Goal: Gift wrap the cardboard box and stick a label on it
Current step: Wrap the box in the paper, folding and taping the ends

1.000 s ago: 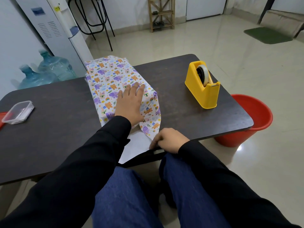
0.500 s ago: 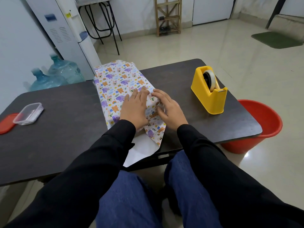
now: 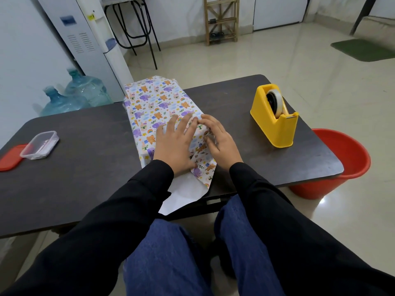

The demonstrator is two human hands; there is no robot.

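Observation:
The cardboard box is hidden under wrapping paper (image 3: 158, 103) printed with coloured animals, lying mid-table and running away from me. My left hand (image 3: 174, 144) lies flat on top of the near end, fingers spread, pressing the paper down. My right hand (image 3: 220, 142) is beside it at the box's right edge, fingers curled into the creased paper fold. A loose flap showing the paper's white underside (image 3: 183, 193) hangs over the near table edge. No label is visible.
A yellow tape dispenser (image 3: 274, 118) stands on the right of the dark table (image 3: 85, 178). On the far left lie a clear plastic container (image 3: 40, 144) and its red lid (image 3: 9, 158). A red bucket (image 3: 344, 165) stands on the floor at right; water bottles (image 3: 81, 92) sit behind the table.
My right hand has come up from the near table edge to the box's right side and gripped the paper fold. The left hand has stayed flat on top.

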